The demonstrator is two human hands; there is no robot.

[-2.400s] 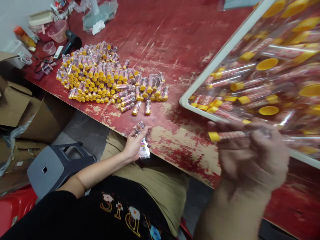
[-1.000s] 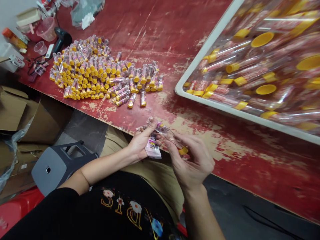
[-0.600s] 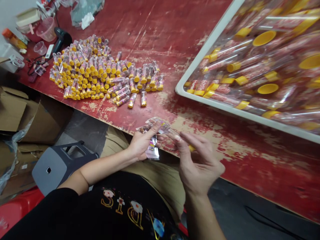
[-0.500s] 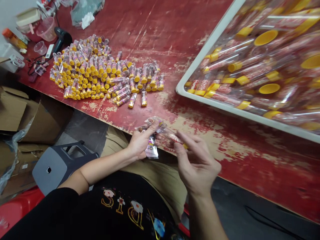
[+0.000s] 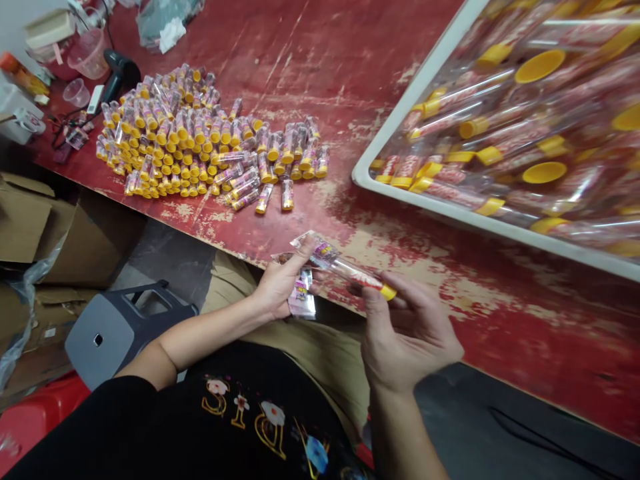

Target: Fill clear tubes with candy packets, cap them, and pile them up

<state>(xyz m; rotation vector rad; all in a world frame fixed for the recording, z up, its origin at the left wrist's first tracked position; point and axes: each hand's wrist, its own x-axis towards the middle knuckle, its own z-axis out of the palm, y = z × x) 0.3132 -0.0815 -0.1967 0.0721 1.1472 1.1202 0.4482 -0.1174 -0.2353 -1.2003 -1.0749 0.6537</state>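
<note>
My left hand (image 5: 281, 283) grips several printed clear plastic sleeves (image 5: 302, 301) over the table's near edge. One sleeve (image 5: 324, 252) points up and to the right from under the thumb. A clear tube (image 5: 357, 272) with red-and-white contents and a yellow cap lies in line with that sleeve. Its far end meets the sleeve; how deep it sits inside, I cannot tell. My right hand (image 5: 407, 327) has thumb and fingers closed about the tube's capped end. Beyond my hands lies a heap of sleeved, yellow-capped tubes (image 5: 183, 133).
A white-rimmed tray (image 5: 430, 208) full of unsleeved tubes stands at the right on the worn red table (image 5: 310, 73). At the back left are a black hair dryer (image 5: 120, 70), plastic tubs (image 5: 89, 53) and cords. A grey stool (image 5: 107, 337) and cardboard boxes (image 5: 93, 240) stand below.
My right hand has moved right and slightly down, so more of the tube and its yellow cap shows. The front sleeve now extends along the tube. My left hand stays nearly in place.
</note>
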